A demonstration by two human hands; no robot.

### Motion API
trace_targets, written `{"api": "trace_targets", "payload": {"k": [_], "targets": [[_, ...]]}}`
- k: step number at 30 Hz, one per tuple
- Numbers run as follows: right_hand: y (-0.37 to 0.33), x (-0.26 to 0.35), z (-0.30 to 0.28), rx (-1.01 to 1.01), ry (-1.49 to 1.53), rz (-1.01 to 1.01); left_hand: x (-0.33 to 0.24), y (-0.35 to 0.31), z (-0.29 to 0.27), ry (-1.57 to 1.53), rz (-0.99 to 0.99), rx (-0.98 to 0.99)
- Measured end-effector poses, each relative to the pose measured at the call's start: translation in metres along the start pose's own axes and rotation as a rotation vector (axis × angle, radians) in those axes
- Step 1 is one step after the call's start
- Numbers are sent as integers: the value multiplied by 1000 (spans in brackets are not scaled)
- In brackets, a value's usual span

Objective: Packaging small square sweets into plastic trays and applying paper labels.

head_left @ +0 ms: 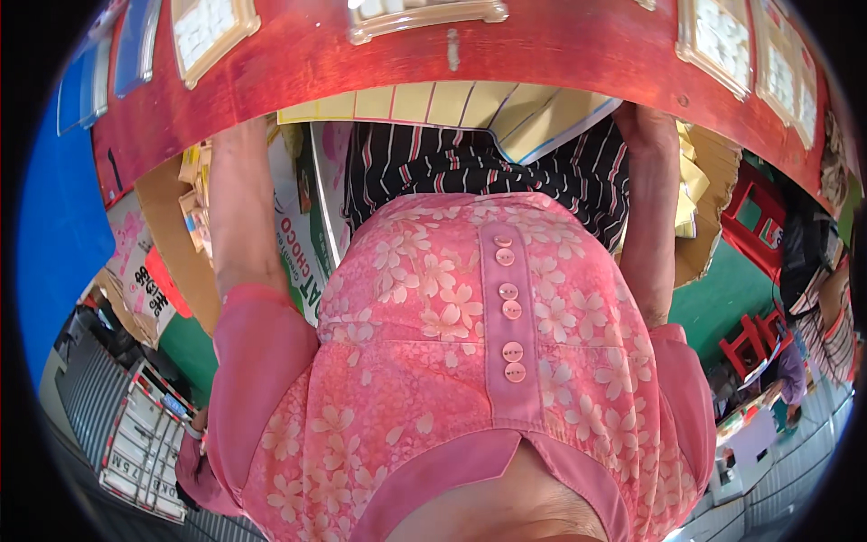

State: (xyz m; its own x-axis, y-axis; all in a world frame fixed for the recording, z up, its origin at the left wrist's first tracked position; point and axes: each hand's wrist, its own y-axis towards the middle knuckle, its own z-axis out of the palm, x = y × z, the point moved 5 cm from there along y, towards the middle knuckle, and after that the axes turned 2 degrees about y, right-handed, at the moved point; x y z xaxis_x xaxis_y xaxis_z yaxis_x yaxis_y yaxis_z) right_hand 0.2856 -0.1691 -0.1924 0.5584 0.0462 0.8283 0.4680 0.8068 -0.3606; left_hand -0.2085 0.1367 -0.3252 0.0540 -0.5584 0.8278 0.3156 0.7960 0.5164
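Pale-yellow sheet [447,107] with coloured lines lies at upper centre of the frame, long axis crosswise under the red table [316,72]; its right end meets the right hand [645,126], visibly nearer, whose grip I cannot tell, fingers hidden; left hand out of sight

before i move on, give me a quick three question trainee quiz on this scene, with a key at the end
1. Pick one: what colour is the table?
a) green b) red c) white

2. True or false: the lined yellow paper is flat all over, with no bend.

3. Which of the person's hands partly shows beside the paper's end, and where is the other?

Key:
1. b
2. False; it bends down toward its right end.
3. The right hand; the left hand is hidden at the table edge.
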Motion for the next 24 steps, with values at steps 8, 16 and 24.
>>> {"api": "trace_targets", "payload": {"k": [8,16,24], "targets": [[-71,14,8,-229,-341,-17,-61,31,-114,322,-143,-187],[-110,-3,10,-308,-54,-118,-4,23,-121,553,-74,-484],[-151,29,45,-455,-317,-370,209,-32,-95,891,1,-745]]}}
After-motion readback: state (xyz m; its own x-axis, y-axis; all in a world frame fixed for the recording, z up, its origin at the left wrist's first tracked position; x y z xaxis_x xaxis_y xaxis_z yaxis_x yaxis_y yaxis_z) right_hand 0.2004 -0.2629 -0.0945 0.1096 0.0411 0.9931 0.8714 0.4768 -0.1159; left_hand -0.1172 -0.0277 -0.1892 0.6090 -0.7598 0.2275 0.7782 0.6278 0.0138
